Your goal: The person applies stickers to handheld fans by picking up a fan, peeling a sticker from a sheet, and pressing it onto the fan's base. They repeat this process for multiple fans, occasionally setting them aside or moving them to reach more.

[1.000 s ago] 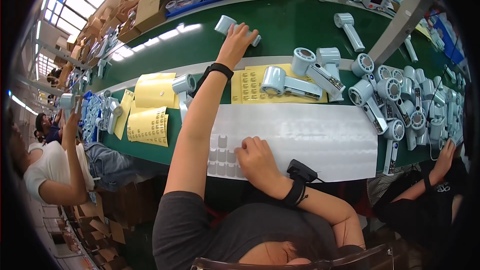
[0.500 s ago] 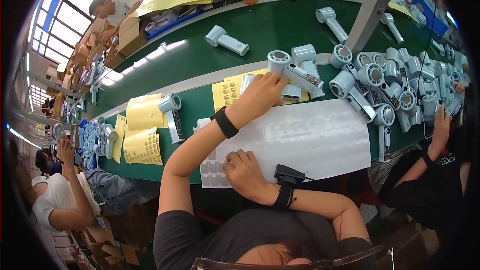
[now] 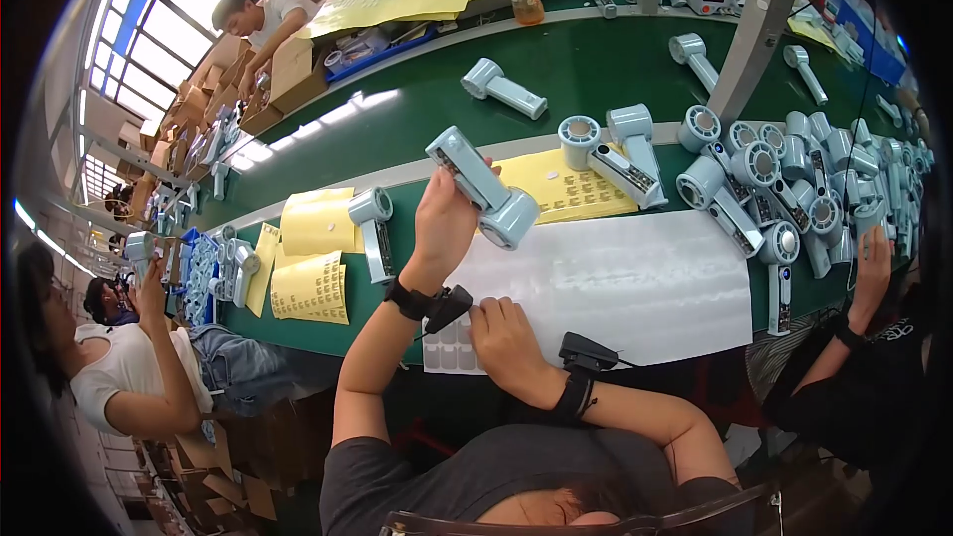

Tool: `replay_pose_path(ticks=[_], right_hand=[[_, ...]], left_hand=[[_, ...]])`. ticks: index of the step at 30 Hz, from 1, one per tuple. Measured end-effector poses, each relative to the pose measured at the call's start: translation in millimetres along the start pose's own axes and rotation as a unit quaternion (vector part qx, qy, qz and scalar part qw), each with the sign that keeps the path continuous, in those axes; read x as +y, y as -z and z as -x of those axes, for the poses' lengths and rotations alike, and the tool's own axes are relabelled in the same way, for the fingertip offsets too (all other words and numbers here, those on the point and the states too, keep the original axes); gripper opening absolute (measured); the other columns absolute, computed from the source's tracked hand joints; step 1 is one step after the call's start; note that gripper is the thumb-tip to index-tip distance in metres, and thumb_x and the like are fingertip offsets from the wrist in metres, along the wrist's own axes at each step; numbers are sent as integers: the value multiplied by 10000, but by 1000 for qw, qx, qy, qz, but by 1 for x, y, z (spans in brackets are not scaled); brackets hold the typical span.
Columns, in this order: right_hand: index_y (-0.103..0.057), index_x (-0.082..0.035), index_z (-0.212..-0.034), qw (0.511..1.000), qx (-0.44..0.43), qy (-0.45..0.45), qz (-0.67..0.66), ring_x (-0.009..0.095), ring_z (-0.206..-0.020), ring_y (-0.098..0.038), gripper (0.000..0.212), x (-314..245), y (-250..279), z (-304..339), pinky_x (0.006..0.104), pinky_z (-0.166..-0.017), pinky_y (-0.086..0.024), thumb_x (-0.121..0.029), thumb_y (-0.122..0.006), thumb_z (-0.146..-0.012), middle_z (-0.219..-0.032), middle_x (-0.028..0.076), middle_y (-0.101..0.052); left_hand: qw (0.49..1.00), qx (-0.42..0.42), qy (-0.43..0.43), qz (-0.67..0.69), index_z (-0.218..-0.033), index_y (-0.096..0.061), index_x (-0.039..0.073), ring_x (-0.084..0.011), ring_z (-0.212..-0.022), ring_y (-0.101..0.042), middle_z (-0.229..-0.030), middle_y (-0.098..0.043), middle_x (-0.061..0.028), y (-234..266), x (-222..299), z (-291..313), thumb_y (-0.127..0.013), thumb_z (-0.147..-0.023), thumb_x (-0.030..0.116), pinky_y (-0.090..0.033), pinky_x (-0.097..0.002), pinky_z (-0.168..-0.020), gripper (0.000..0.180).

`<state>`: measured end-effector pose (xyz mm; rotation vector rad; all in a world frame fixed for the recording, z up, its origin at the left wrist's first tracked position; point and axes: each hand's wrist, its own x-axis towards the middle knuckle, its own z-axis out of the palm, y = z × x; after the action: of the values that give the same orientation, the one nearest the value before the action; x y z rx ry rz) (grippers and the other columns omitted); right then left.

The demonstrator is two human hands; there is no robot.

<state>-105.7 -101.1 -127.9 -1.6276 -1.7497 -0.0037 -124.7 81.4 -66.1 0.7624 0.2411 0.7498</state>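
My left hand (image 3: 444, 223) is closed round the handle of a light blue handheld fan (image 3: 475, 171), raised over the bench with its round head tilted down to the right. My right hand (image 3: 514, 345) rests on a white label sheet (image 3: 635, 288) near its left end, fingers curled in beside a block of greyish labels (image 3: 452, 347). Whatever its fingertips pinch, if anything, is hidden. Beyond the sheet, another fan (image 3: 620, 174) lies on a yellow label sheet (image 3: 541, 189); a further fan (image 3: 375, 238) lies left of my left hand.
Many fans (image 3: 784, 179) are heaped on the right of the green bench, beside a co-worker's hand (image 3: 874, 268). Curled yellow sheets (image 3: 310, 288) lie left. A metal post (image 3: 754, 35) rises at the back right. A person (image 3: 129, 347) sits at the left.
My left hand has lifted a fan off the yellow sheet and brought it left and nearer, tipping it. My right hand stays at the label sheet. The whole view has shifted slightly.
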Motion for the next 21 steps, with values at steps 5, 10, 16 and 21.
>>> replay_pose_path(ticks=[5, 10, 16, 21], right_hand=[[-609, -16, -862, 1000, -1, -7, -17, 274, -821, -519, 128, -3, 3, -2, 376, -710, -420, -91, -646, -764, -882, 114, -549], [-618, -20, -878, 993, 21, -10, -119, 278, -835, -541, 135, -2, -1, -2, 372, -733, -445, -78, -679, -772, -876, 104, -565], [-620, -7, -906, 938, 37, -101, -329, 263, -831, -609, 159, 11, 63, -12, 333, -736, -494, -34, -730, -794, -892, 104, -617], [-617, -2, -929, 919, 52, -196, -338, 171, -809, -629, 147, 40, 105, -8, 287, -732, -508, -27, -728, -836, -885, 67, -634]], left_hand=[[995, 70, 48, 56, -1246, -426, 55, -265, -1147, -559, -1160, -566, -141, 5, 12, 5, -643, -973, 212, -425, -435, -1038, 382], [966, 143, -73, -204, -1197, -447, 54, -209, -990, -607, -1062, -597, -98, -10, 8, 9, -683, -946, 196, -467, -366, -977, 373], [930, 102, -131, -329, -1243, -436, 31, -185, -1003, -592, -1088, -600, -95, 4, 12, 10, -671, -936, 126, -449, -319, -956, 398], [927, 47, -160, -337, -1260, -435, 27, -175, -1073, -553, -1150, -577, -93, 8, -10, 13, -655, -927, 70, -433, -324, -972, 402]])
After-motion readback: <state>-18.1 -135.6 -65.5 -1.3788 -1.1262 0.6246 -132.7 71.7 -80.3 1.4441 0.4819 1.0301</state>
